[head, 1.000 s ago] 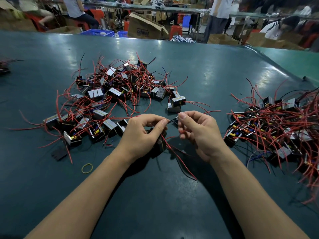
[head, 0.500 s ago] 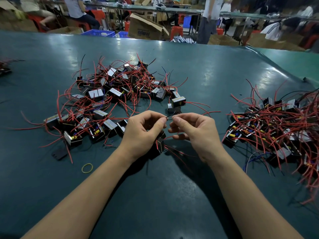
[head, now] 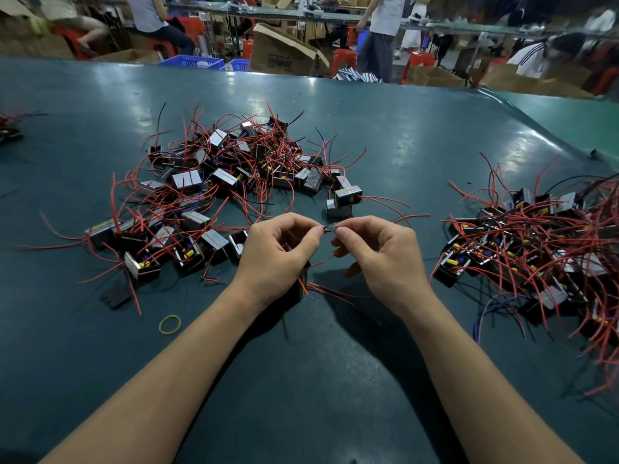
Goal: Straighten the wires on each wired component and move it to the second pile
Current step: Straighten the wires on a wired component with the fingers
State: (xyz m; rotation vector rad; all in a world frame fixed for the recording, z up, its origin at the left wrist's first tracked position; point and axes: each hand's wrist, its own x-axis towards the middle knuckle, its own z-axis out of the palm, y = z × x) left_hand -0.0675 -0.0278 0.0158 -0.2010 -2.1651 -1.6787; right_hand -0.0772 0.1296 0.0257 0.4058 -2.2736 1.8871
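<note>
Between the two hands, just above the tabletop near its middle: a short black wire (head: pixel 328 229), pinched at both ends. Left hand (head: pixel 278 256) holds one end between thumb and forefinger, other fingers curled; right hand (head: pixel 378 256) pinches the other end the same way. Below the left palm hangs the small black wired component (head: pixel 303 283), mostly hidden by the hand, with thin red leads (head: pixel 330 291) trailing from it toward the right wrist. Whether it touches the table cannot be told.

Left of the hands: a loose pile of black-and-silver block components with red wires (head: pixel 217 192). Right: a second, denser pile of the same parts (head: pixel 542 242), well apart from the first. A yellow rubber band (head: pixel 169 324) lies on the dark green table surface (head: pixel 301 380) beside the left forearm.
</note>
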